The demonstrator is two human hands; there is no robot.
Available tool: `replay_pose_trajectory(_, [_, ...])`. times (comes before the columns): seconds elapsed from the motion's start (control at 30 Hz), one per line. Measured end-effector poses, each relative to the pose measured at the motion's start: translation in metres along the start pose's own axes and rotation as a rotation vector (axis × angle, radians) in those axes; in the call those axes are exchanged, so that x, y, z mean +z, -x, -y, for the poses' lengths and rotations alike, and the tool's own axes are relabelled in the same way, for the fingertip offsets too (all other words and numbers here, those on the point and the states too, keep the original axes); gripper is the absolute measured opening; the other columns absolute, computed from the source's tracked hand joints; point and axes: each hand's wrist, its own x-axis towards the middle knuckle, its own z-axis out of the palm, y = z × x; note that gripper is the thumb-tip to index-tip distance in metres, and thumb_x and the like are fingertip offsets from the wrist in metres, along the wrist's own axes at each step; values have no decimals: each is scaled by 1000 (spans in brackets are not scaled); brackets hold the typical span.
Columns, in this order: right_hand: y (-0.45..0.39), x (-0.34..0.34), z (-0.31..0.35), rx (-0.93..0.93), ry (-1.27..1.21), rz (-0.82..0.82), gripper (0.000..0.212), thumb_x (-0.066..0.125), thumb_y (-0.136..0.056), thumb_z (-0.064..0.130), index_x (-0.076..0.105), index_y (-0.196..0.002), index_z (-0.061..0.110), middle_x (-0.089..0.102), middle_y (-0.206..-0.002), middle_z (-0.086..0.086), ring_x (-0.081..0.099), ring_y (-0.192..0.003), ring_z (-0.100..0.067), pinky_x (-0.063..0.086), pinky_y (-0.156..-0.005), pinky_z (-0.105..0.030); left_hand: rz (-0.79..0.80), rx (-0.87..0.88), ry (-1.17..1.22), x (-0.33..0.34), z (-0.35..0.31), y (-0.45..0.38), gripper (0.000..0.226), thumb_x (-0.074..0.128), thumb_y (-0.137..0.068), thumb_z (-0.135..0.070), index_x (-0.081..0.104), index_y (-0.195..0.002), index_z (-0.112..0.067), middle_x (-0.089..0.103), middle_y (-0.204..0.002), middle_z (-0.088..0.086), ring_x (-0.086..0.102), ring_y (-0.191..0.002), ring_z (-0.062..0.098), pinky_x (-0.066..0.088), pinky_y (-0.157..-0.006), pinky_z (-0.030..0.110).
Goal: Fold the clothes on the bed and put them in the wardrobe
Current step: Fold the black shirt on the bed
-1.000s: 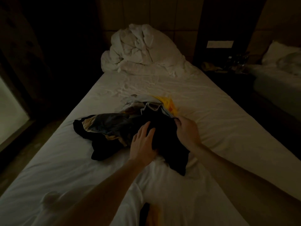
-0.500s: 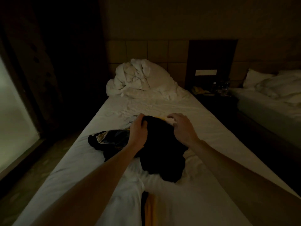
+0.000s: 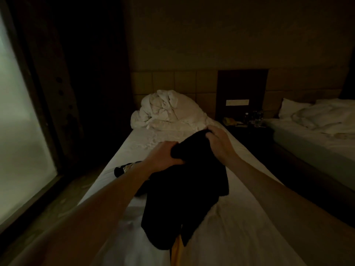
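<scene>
A black garment (image 3: 184,192) hangs lifted above the white bed (image 3: 240,237), its lower part drooping toward the sheet. My left hand (image 3: 163,157) grips its top edge on the left, and my right hand (image 3: 219,143) grips the top edge on the right. More dark clothing with pale patches (image 3: 124,168) lies on the sheet to the left, mostly hidden behind my left forearm. A strip of yellow-orange cloth (image 3: 175,250) shows below the black garment at the near end of the bed.
A crumpled white duvet (image 3: 167,112) is heaped at the bed's head against a padded headboard. A dark nightstand (image 3: 247,127) with small items stands to the right, then a second bed (image 3: 315,135). A bright window (image 3: 17,143) is at the left.
Both hands have taken hold of the black garment's top edge and raised it off the pile. The view has tilted up, showing more wall and the second bed.
</scene>
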Motion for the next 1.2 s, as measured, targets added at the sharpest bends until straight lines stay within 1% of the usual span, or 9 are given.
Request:
replay_pose_trajectory(0.07, [3,-10,19,-31,-26,31,18,53,-91,13,56,-88,-5,57,-77,-7,54,-70,-17,37,-63,-31,59,-26,50,-7,-4,6,20,76,-80,-23,62,-72,-12,60,-66,-5,56,-59,0,39,-58,23])
replay_pose_trajectory(0.27, [21,-54,30,-97,200,323,26,72,-86,18,53,-102,8,60,-88,-8,56,-74,-16,41,-64,-32,30,-73,234,-38,-28,25,24,64,-91,-17,66,-108,2,68,-98,22,63,-85,24,47,-77,32])
replay_pose_trajectory(0.47, [35,-93,28,-69,411,343,15,55,-97,10,62,-107,1,60,-114,-22,54,-104,-33,43,-91,-42,-59,-13,242,-62,-47,40,8,65,-88,-5,63,-84,1,56,-69,4,54,-62,9,41,-62,24])
replay_pose_trajectory(0.53, [38,-102,27,0,415,274,11,49,-99,5,60,-100,3,61,-103,-14,58,-92,-20,43,-76,-26,-74,-27,284,-66,-51,45,15,67,-88,-13,66,-86,1,59,-68,2,56,-61,8,42,-61,22])
replay_pose_trajectory(0.6, [35,-108,21,83,427,178,14,46,-99,4,59,-97,0,57,-99,-16,57,-89,-26,33,-61,-27,-72,-26,324,-68,-56,50,26,69,-87,-24,68,-90,2,60,-71,5,58,-63,13,43,-61,22])
replay_pose_trajectory(0.77, [46,-114,27,316,186,337,46,52,-96,49,45,-132,21,54,-119,4,57,-98,-11,45,-73,-25,-24,-34,365,-73,-68,59,32,70,-86,-33,67,-97,-3,65,-81,8,63,-71,18,49,-64,25])
replay_pose_trajectory(0.93, [61,-115,19,-92,743,292,61,68,-88,13,38,-140,4,42,-137,-17,46,-123,-33,39,-102,-42,-160,-46,336,-85,-66,58,20,62,-92,-32,70,-95,-13,68,-83,0,65,-77,13,50,-72,29])
replay_pose_trajectory(1.03, [66,-130,21,-248,627,267,21,55,-95,3,60,-115,7,59,-113,-16,56,-105,-35,43,-91,-44,-312,-48,358,-89,-74,62,18,60,-94,-32,70,-85,-20,69,-71,-10,65,-66,3,48,-61,17])
replay_pose_trajectory(1.2, [81,-159,56,-143,247,203,23,59,-95,8,63,-97,30,66,-99,8,64,-90,-11,50,-76,-20,-524,-6,217,-93,-92,74,34,57,-95,-38,64,-66,-22,59,-56,-7,54,-52,6,42,-54,27])
